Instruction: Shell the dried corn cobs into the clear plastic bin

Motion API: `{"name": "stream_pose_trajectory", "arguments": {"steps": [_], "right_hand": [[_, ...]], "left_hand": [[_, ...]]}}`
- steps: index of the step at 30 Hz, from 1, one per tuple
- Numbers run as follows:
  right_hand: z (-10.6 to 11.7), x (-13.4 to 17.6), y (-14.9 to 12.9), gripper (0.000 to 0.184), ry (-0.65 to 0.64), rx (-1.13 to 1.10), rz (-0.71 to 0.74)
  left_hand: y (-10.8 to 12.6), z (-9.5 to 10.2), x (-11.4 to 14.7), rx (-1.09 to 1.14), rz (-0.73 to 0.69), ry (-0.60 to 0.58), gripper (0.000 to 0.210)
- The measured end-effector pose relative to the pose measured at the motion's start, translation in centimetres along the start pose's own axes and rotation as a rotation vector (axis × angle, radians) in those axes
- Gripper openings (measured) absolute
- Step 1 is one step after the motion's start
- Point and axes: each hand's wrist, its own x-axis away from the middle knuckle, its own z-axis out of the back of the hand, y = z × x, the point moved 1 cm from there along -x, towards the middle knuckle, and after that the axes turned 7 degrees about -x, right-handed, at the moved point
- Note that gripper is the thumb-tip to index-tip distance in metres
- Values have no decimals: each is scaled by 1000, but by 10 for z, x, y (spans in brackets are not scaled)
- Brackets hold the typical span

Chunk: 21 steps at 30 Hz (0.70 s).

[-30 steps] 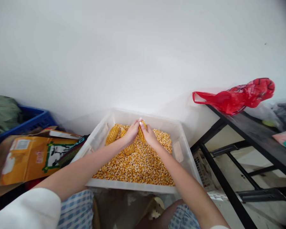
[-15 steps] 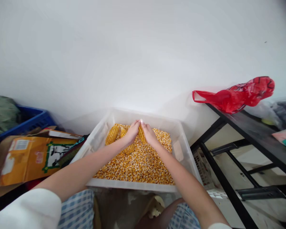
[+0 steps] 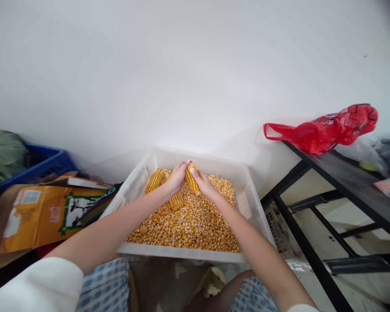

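Observation:
Between both hands is an ear of corn (image 3: 191, 178), tilted, with its rows of yellow kernels on. My left hand (image 3: 178, 175) closes on its left side near the top. On its right side my right hand (image 3: 203, 182) grips it, thumb lying across the kernels. Beneath them, loose corn kernels (image 3: 191, 229) fill a translucent white plastic bin (image 3: 182, 251). One more ear of corn (image 3: 154, 181) lies on the kernels at the back left, and another ear (image 3: 176, 201) lies just below my left hand, partly covered by it.
Left of the bin lie a flattened orange cardboard box (image 3: 45, 212) and a blue crate (image 3: 52, 162) holding a green bag. At right stands a black metal rack (image 3: 344, 177) with a red plastic bag (image 3: 325, 130) on top. A white wall (image 3: 195, 78) rises behind.
My hands have parted slightly at the top, and more of the held ear of corn shows between them. My left hand has shifted a little to the left.

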Motion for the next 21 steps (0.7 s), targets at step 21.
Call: {"name": "stream_pose_trajectory", "arguments": {"steps": [21], "right_hand": [[-4,8,-2,52,-122,-50,-157]], "left_hand": [[6,6,-2,79,61,-4,18]]}}
